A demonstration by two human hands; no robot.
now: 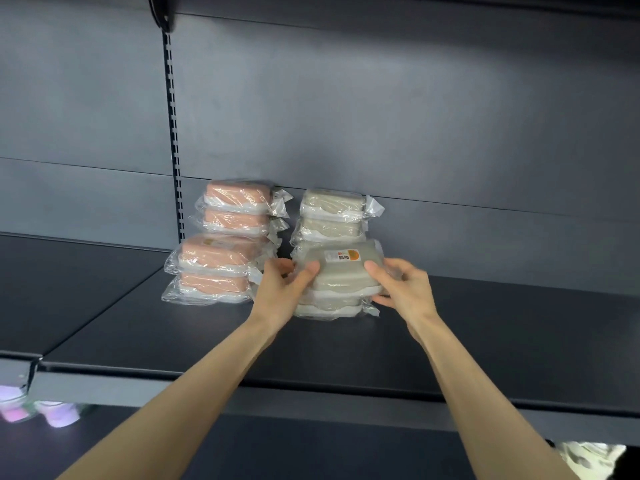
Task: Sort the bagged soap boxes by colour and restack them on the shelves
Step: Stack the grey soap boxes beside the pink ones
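At frame centre, the left hand (287, 284) and right hand (403, 289) grasp a bagged beige soap box (343, 271) by its ends, atop the beige stacks (332, 216) on the shelf (485, 341) — pink stacks (221, 258) stand separate, just left. Sorting looks well advanced.

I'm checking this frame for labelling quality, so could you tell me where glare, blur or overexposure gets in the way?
Head view: bags on the pink soap boxes glint with glare; the held grey soap box, left hand and right hand look slightly soft, label unreadable; items below the shelf, lower left, are blown out; back panel darkens upward.
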